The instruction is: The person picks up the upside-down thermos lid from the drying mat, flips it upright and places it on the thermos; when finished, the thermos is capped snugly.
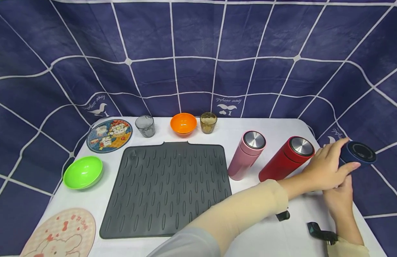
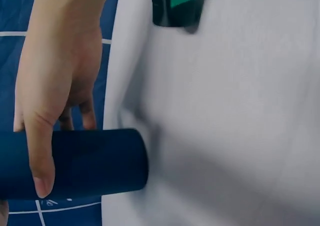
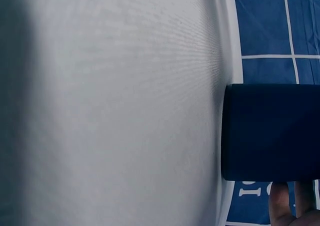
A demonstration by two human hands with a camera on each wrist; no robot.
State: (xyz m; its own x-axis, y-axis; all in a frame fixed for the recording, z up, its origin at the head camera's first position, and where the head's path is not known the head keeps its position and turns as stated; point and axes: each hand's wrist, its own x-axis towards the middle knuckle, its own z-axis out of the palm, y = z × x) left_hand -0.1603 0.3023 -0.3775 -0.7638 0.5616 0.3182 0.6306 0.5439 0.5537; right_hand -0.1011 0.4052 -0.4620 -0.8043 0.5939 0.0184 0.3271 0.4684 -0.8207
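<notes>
A dark blue thermos bottle (image 1: 358,154) with a round dark top stands at the table's right edge. My left hand (image 1: 330,167) reaches across and holds it near the top, thumb and forefinger spread around it. Lower down, my right hand (image 1: 340,196) grips the bottle's body, partly hidden by the left hand. In the left wrist view the right hand (image 2: 60,85) lays its thumb across the blue bottle (image 2: 100,163). The right wrist view shows the bottle's lower part (image 3: 272,132), with fingertips (image 3: 281,198) touching its side.
Left of the hands stand a red thermos (image 1: 286,159) and a pink thermos (image 1: 246,155). A grey ridged mat (image 1: 172,189) lies mid-table. Farther out are an orange bowl (image 1: 183,124), two small glasses (image 1: 145,126), a green bowl (image 1: 83,172) and two round placemats (image 1: 109,135).
</notes>
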